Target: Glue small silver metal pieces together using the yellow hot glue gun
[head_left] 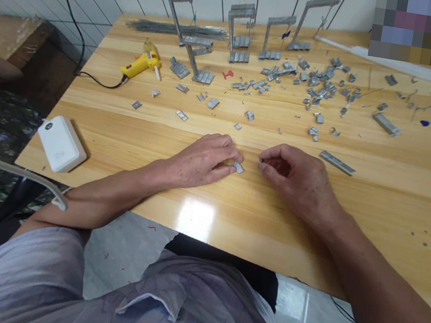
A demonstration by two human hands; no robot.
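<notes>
Low over the front half of the table, my left hand (212, 162) pinches a small flat grey piece (239, 168) between thumb and fingers; it looks like folded foil or thin metal. Just to the right, my right hand (295, 173) is closed in a pinch, with a tiny dark bit at its fingertips too small to name. The two hands are apart. Past my right hand lies a grey strip (337, 163). Beyond the hands are several loose grey pieces, among them one square piece (250, 115) and a flat one (182, 116).
Several grey hook-shaped stands (271, 34) rise along the back, beside a bundle of thin rods (147, 25). A yellow glue gun (143, 64) with a cord lies left. A white box-shaped device (61, 144) sits by the left edge. Grey scraps (321, 85) are heaped back right.
</notes>
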